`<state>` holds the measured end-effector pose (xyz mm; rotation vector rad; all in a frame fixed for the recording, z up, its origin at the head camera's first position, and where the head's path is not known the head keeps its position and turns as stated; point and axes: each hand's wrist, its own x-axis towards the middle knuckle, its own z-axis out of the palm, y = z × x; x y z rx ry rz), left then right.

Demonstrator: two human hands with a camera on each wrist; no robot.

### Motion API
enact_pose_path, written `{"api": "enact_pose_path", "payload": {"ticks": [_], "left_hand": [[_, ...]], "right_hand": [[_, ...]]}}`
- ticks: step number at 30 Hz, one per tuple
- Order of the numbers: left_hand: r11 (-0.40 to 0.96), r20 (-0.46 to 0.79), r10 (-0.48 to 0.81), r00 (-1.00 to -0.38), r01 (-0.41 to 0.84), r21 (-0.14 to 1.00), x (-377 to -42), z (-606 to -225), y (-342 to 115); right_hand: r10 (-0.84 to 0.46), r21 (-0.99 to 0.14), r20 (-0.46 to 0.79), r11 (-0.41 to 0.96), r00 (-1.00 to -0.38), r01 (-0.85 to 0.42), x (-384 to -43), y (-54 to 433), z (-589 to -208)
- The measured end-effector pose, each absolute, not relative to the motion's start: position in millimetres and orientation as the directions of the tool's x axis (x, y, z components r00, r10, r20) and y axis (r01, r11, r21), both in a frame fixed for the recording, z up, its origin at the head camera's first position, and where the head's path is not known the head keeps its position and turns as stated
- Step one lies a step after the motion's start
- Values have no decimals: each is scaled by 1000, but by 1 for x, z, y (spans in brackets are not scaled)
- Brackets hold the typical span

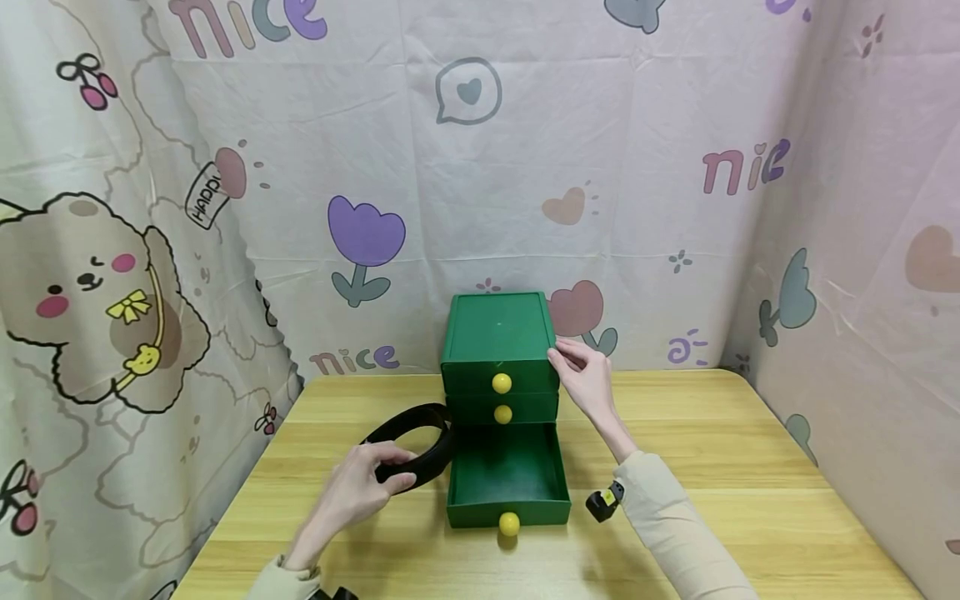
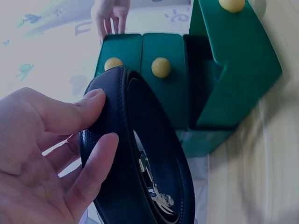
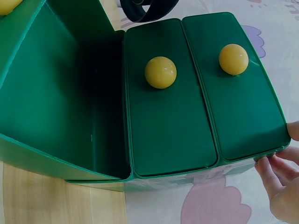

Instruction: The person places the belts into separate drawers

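A black belt (image 1: 433,460), coiled in a loop with pale stitching and a silver buckle (image 2: 156,186) inside, is pinched between the thumb and fingers of my left hand (image 1: 362,487). It is held up just left of a green three-drawer box (image 1: 498,329). The bottom drawer (image 1: 510,467) is pulled out, and its inside shows bare green. The upper two drawers are closed, each with a round yellow knob (image 3: 160,73). My right hand (image 1: 587,379) touches the box's upper right edge with its fingertips, the thumb at the front corner.
The box stands on a light wooden table (image 1: 675,467) near its back edge. A printed white cloth (image 1: 480,167) hangs behind the table and along both sides. The open drawer juts toward the front, its yellow knob (image 1: 509,524) foremost.
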<state>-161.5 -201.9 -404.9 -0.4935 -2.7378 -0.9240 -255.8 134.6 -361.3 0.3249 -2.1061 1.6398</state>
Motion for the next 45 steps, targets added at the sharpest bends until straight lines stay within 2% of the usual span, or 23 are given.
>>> {"api": "enact_pose_path", "payload": {"ticks": [5, 15, 22, 33, 45], "left_hand": [[732, 322, 300, -898, 433, 526, -157, -402, -195], [727, 246, 343, -907, 422, 542, -151, -400, -180], [721, 247, 386, -889, 458, 521, -151, -400, -169], [674, 256, 486, -836, 544, 500, -156, -399, -147], [644, 222, 542, -811, 570, 510, -161, -398, -127]], "right_hand": [[88, -857, 478, 264, -874, -442, -256, 135, -361], [85, -855, 478, 271, -874, -442, -256, 135, -362], [87, -856, 476, 272, -875, -439, -255, 134, -361], [109, -864, 474, 250, -874, -437, -283, 141, -389], [112, -853, 496, 251, -861, -458, -285, 142, -392]]}}
